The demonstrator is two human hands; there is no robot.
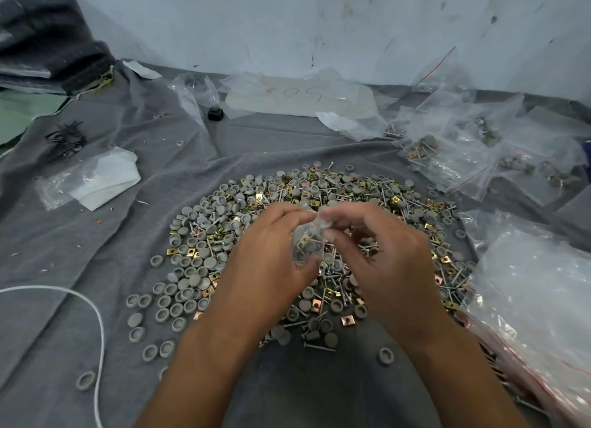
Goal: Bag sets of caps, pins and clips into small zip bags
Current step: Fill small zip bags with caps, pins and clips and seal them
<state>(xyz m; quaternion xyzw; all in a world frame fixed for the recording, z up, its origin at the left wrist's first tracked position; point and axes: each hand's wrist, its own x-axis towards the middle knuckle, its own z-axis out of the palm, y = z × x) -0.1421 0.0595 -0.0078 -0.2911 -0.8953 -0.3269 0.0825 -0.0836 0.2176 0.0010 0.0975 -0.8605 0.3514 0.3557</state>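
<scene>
A small clear zip bag (307,242) with grey caps, pins and a brass clip inside hangs between my two hands above the pile. My left hand (271,255) pinches the bag's top left edge and cups its side. My right hand (380,251) pinches the top right edge with thumb and forefinger. Below lies a wide heap of grey round caps (192,261), brass square clips (347,320) and steel pins (319,347) on a grey cloth (80,235).
Filled zip bags (463,152) with red seal lines lie at the right rear. A stack of empty bags (537,293) sits at the right. A white cord (96,312) curls at the left, near crumpled plastic (96,178) and black clips (65,140). A white wall stands behind.
</scene>
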